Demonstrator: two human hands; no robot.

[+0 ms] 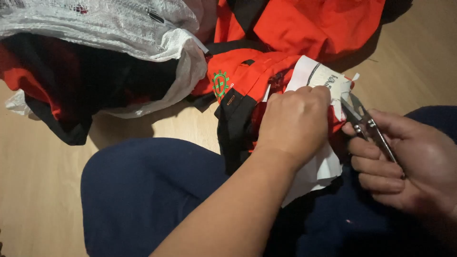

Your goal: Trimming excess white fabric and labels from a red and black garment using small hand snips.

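My left hand [296,121] grips a white paper label [318,75] attached to a red and black garment [247,78], pinching it near its top edge. My right hand [409,162] holds small metal thread snips [364,123], their blades pointing up at the label's right edge, close to my left fingers. The garment lies over my lap, which is covered by dark blue trousers [143,190]. A green round emblem [220,84] shows on the red cloth.
A white woven sack [143,33] lies at the upper left, stuffed with more red and black garments [57,81]. More red cloth [314,24] is piled at the top. A light wooden floor [38,166] runs beneath everything.
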